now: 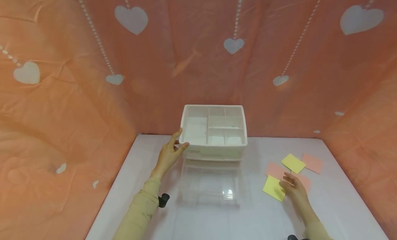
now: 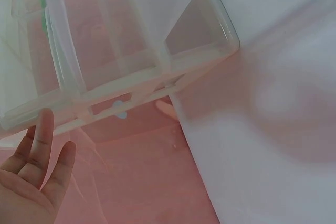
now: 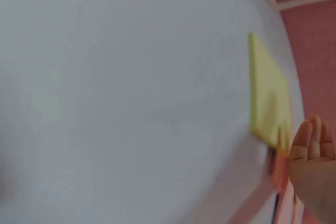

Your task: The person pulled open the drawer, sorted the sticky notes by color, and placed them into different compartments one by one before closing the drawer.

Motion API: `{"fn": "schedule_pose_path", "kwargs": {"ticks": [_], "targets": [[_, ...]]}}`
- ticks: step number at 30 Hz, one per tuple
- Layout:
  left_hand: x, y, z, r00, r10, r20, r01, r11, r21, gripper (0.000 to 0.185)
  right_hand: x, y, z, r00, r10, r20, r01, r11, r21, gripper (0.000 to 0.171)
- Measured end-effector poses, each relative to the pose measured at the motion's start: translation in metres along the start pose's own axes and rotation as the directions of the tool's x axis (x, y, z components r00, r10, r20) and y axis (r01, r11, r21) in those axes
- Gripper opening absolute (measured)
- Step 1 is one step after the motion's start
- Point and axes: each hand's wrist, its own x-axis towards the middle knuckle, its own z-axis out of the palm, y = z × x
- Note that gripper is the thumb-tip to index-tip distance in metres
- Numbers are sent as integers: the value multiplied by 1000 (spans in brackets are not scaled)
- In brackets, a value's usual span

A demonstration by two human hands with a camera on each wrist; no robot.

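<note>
A white drawer organizer point(image 1: 214, 152) with a compartmented top stands at the back of the table. Below its front, a clear drawer point(image 1: 206, 185) juts out toward me. My left hand point(image 1: 167, 156) touches the organizer's front left corner, thumb at the front rim and a finger along the side; in the left wrist view its fingers are nearly straight. On the right lie a front yellow sticky note pad point(image 1: 271, 189), a second yellow pad point(image 1: 293, 163) and pink sticky note pads point(image 1: 312, 163). Over them hovers my right hand point(image 1: 294, 191), fingers loosely bent, with nothing visible in it.
The white table point(image 1: 124, 185) is enclosed at the back and sides by an orange-pink cloth point(image 1: 198, 78) printed with pale hearts. A dark wrist device point(image 1: 163, 200) sits at my left sleeve, close to the clear drawer's left side.
</note>
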Motion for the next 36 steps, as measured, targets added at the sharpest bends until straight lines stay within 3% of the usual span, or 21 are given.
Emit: {"fn": "schedule_pose_path", "kwargs": {"ticks": [5, 9, 12, 16, 27, 36], "targets": [[-2, -2, 1, 1000, 1, -12, -1, 1000, 6, 63, 2, 15, -5, 992, 118, 40, -111, 983, -144, 74], [0, -1, 1, 1000, 14, -22, -13, 1000, 8, 62, 8, 18, -5, 998, 63, 31, -53, 963, -264, 74], [0, 0, 0, 1000, 16, -24, -16, 1000, 5, 62, 10, 20, -3, 1000, 7, 19, 1, 920, -392, 73], [-1, 0, -1, 1000, 14, -15, -14, 1000, 6, 62, 8, 19, -1, 999, 40, 18, -28, 888, -459, 73], [1, -1, -1, 1000, 18, -11, -18, 1000, 22, 63, 6, 20, 2, 999, 27, -22, -34, 895, -444, 66], [0, -3, 0, 1000, 15, -13, -15, 999, 33, 63, -2, 22, 5, 976, -31, -215, -49, 932, -359, 36]]}}
